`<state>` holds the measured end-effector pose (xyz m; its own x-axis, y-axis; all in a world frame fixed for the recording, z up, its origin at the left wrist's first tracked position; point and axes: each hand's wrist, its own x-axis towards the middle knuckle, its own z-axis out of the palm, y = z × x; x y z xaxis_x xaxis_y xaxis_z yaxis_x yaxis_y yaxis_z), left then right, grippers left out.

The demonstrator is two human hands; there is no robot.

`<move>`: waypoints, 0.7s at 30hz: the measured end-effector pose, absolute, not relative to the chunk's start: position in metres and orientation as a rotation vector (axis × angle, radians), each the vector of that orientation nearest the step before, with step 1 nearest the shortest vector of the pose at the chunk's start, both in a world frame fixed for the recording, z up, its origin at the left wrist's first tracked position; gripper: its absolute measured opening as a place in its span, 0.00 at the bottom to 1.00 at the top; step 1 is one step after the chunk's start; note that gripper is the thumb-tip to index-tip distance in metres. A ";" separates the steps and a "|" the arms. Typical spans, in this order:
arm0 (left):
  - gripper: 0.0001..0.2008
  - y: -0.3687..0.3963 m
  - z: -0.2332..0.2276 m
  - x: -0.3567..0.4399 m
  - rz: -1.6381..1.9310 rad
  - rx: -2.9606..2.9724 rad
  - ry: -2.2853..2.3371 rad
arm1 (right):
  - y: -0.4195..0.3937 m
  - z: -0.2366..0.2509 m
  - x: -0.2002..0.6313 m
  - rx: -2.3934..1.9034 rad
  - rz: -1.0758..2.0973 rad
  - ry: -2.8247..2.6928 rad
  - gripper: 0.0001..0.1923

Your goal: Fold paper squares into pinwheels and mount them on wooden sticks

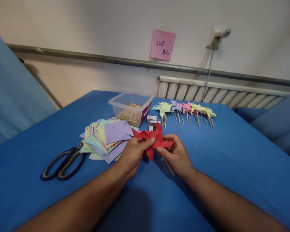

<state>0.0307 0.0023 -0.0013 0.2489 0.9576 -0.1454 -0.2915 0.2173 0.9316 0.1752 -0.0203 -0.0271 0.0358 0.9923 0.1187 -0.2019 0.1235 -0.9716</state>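
Note:
A red paper pinwheel (159,131) is held up between my two hands over the blue table. My left hand (134,154) grips its left side, with the thumb pressed near the centre. My right hand (176,154) pinches a right-hand blade between thumb and fingers. A thin wooden stick (168,166) slants down below the pinwheel by my right hand; its upper end is hidden. Just behind the pinwheel stands a small open box (151,126) with dark contents, and a small white box (151,118) lies behind that.
Left of my hands lies a pile of cut coloured paper squares (116,130), beside black-handled scissors (62,163). A clear plastic tub (116,103) of wooden sticks stands behind. Several finished pinwheels (187,108) lie at the back right, before a radiator (183,88).

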 end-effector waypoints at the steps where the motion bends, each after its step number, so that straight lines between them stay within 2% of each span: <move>1: 0.10 0.003 -0.001 0.030 1.084 0.937 0.912 | -0.020 -0.027 0.176 -1.000 1.129 -1.101 0.23; 3: 0.12 0.006 -0.001 0.029 1.132 0.938 0.932 | -0.021 -0.028 0.178 -1.040 0.973 -1.167 0.25; 8: 0.14 0.008 -0.002 0.028 1.143 0.962 1.015 | -0.022 -0.029 0.181 -1.073 0.700 -1.451 0.13; 16: 0.13 0.004 -0.003 0.029 1.043 1.031 1.051 | -0.018 -0.035 0.180 -1.072 0.880 -1.350 0.07; 21: 0.13 0.002 -0.004 0.030 1.030 1.000 0.962 | -0.017 -0.035 0.180 -1.035 0.835 -1.346 0.04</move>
<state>0.0305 0.0023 -0.0044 0.2304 0.9614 -0.1505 -0.2158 0.2013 0.9555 0.1797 -0.0170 -0.0346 0.0780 0.9307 0.3575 0.0935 0.3501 -0.9320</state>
